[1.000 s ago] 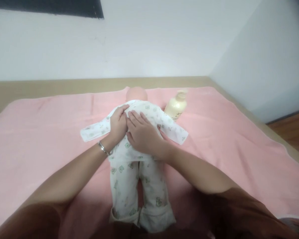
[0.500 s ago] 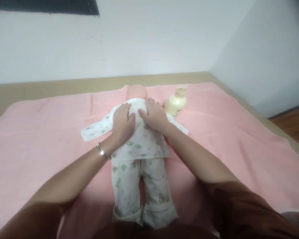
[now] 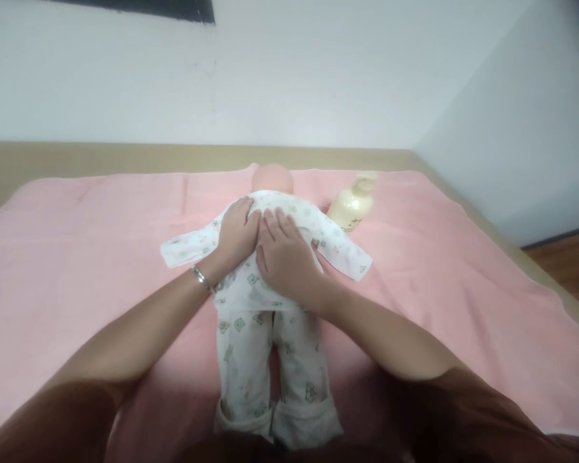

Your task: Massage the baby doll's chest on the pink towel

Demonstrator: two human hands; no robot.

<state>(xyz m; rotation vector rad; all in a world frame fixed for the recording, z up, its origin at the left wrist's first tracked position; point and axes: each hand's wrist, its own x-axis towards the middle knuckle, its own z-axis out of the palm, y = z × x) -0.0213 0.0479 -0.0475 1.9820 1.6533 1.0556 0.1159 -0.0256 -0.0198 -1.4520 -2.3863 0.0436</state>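
Observation:
A baby doll [image 3: 273, 179] in a white printed top and matching trousers lies on a pink blanket [image 3: 91, 270], its head away from me and its arms spread. No facial features show on the bald head, and the trouser cuffs are rolled up. My left hand [image 3: 236, 235], with a silver bracelet at the wrist, rests on the left shoulder and side of the doll's top, fingers stretched out. Flat on the middle of the torso lies my right hand [image 3: 287, 254], its fingers extended and close to the left thumb. Neither hand grips anything.
A cream pump bottle [image 3: 352, 207] stands tilted in view beside the doll's right-hand sleeve. The tan edge of the padded surface [image 3: 318, 156] runs along a white wall [image 3: 294, 77]. A dark panel [image 3: 174, 8] is at the top left, and wooden floor [image 3: 572, 257] shows at the right.
My right hand has moved from the doll's right-side shoulder inward and down to mid-torso, uncovering that sleeve. My left hand stays at the left shoulder. The view has shifted slightly.

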